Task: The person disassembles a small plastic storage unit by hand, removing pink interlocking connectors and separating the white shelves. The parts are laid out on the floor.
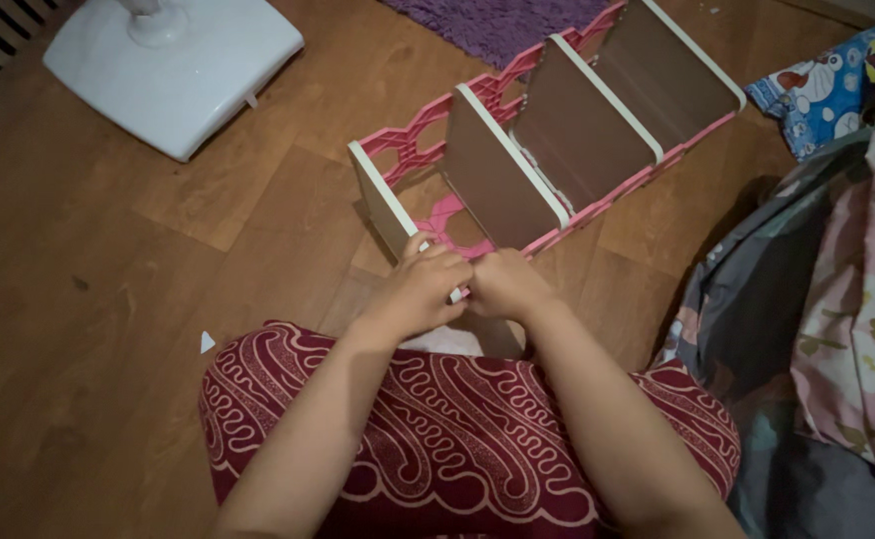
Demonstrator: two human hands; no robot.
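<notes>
- The wooden floor carried everything; it was brown plank-patterned flooring, dimly lit, with the person seated on it, knees in dark red patterned cloth drawn up toward the shelf rack.
- The shelf rack lay on its side on that floor, directly ahead of the knees, so that its pink lattice frame ran along the ground and its brown, white-edged panels stood up like dividers; lying so, its near end came within easy reach.
- A white fan base sat well to the left of the rack and farther off; a purple rug lay just beyond the rack's far side.
- Flowered bedding was heaped to the right of the rack.
- The left hand and right hand met, touching, at the rack's nearest corner, both closed around the white end panel and pink frame there, apparently pressing the joint together.
</notes>
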